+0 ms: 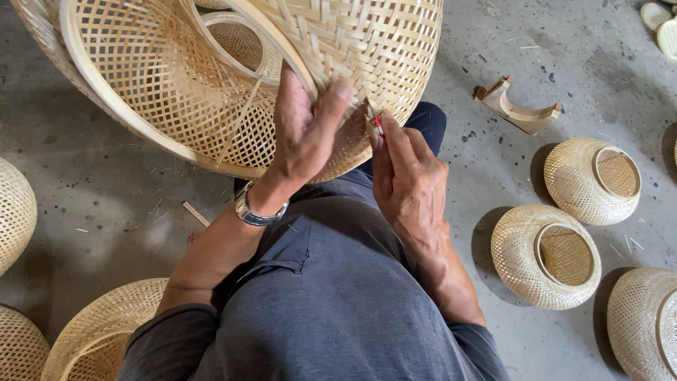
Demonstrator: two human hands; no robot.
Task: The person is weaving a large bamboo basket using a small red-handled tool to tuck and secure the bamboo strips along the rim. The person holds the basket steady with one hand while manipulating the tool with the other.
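Trimming the woven bamboo shade rim.
Left hand spread flat against shade; right hand beside it pinches a red-handled tool. Next: steady cut.

At 3 o'clock, 2 small woven bamboo baskets are seen on the grey concrete floor: the upper domed basket lies just above the lower domed basket, each turned so that its round rim and woven base panel are shown. A third basket is cut by the frame edge at 4 o'clock. At 2 o'clock a curved wooden piece is laid on the floor, well apart from them. At 9 o'clock a rounded basket is partly shown, and at 7 o'clock 2 more are found, an open-rimmed basket and a corner basket. Bamboo slivers are scattered at 8 o'clock.
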